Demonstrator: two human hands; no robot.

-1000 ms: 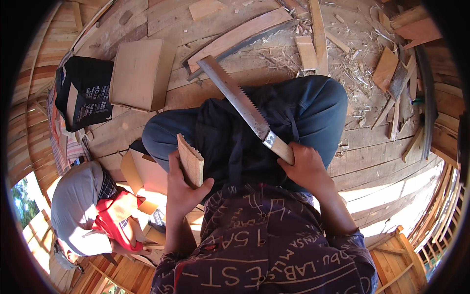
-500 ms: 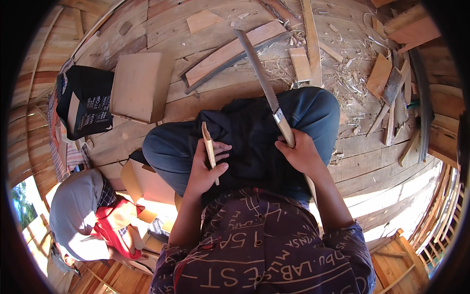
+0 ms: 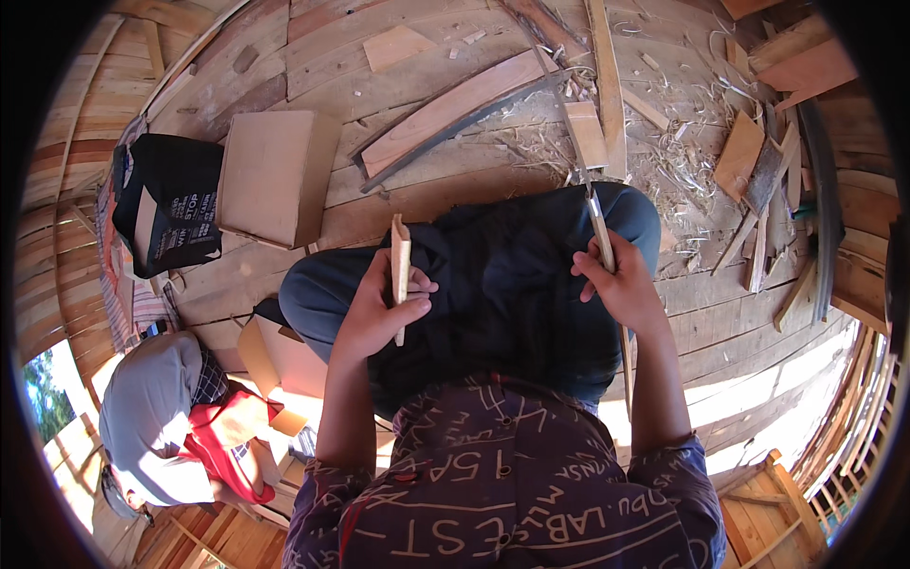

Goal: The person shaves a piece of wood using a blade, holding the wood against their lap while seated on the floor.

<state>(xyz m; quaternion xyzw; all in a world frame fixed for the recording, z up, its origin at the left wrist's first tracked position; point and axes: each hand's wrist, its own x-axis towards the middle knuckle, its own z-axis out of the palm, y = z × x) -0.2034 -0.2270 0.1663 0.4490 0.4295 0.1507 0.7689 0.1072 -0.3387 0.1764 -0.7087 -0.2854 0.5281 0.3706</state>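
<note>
My left hand point(image 3: 374, 311) is closed round a short, flat piece of pale wood point(image 3: 400, 275), which it holds upright above my lap. The piece has an uneven upper end. In my right hand point(image 3: 623, 283) is a saw with a long, slim wooden handle point(image 3: 600, 224). Its narrow blade points away from me and now shows nearly edge-on, so its teeth are hard to see. The handle's rear part runs back beside my right forearm. Saw and wood are well apart, one over each side of my crossed legs point(image 3: 512, 275).
A plank point(image 3: 455, 109), a wood block point(image 3: 586, 133) and curled shavings lie on the board floor ahead. Offcuts point(image 3: 739, 156) are piled at right. A cardboard box point(image 3: 270, 175) and black bag point(image 3: 169, 204) stand at left. Another person point(image 3: 156, 417) bends over at lower left.
The saw has swung right and turned, so its blade shows edge-on instead of flat. My right hand has moved right and slightly up. The wood in my left hand has turned its broader face up.
</note>
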